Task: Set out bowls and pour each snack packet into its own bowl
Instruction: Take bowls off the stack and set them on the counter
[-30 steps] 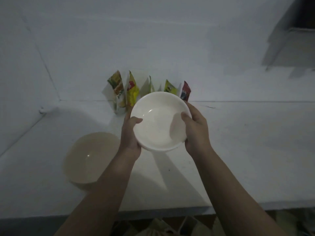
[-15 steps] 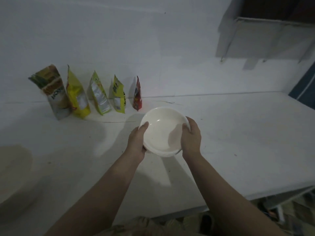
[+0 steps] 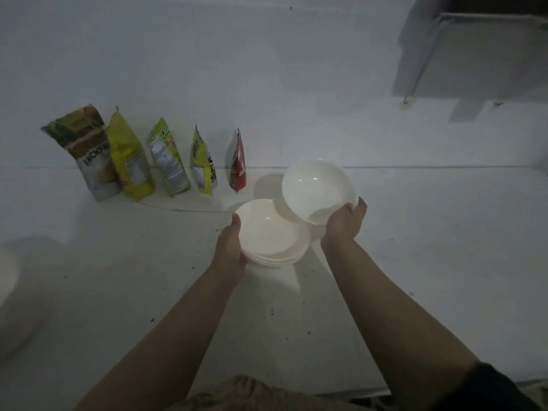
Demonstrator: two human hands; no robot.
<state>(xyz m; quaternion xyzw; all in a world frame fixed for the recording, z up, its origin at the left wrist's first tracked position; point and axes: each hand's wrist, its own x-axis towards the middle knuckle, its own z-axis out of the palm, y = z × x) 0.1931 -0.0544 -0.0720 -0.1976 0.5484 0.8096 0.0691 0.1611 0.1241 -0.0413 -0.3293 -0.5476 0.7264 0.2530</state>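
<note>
Our left hand (image 3: 229,247) grips the stacked bowls (image 3: 272,241) above the surface (image 3: 415,247); our right hand (image 3: 345,225) pinches one tilted bowl (image 3: 317,188), apparently for setting near the packets (image 3: 142,161).

One head-worn camera looks forward and down, close over the white counter (image 3: 415,262)

The bowl (image 3: 318,189) in my right hand (image 3: 344,225) looks smooth and glossy, catching small glints, like the stack of bowls (image 3: 271,235) my left hand (image 3: 229,250) holds. Beyond my left hand, the snack packets (image 3: 142,157) look like shiny printed foil or plastic. The table (image 3: 430,247) beneath is matt white, speckled with dark flecks.
</note>
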